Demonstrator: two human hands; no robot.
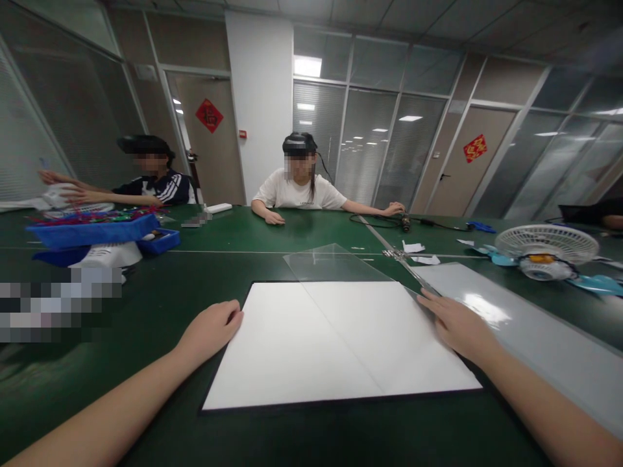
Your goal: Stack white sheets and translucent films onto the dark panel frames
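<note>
A large white sheet (pixel 292 350) with a thin black border lies flat on the green table (pixel 160 305) in front of me. A clear plastic film (pixel 335 266) lies over its far right part and sticks out past its far edge. My left hand (pixel 211 327) rests at the sheet's left edge with the fingers curled in, nothing visible in them. My right hand (pixel 455 324) lies at the sheet's right edge, fingers stretched toward the film's edge and touching it.
A glossy grey sheet (pixel 516 331) lies to the right. A small white fan (pixel 548 250) sits at the far right. Blue trays (pixel 97 230) with coloured bits stand at the far left. Two people sit across the table; a cable and paper scraps (pixel 421 253) lie between.
</note>
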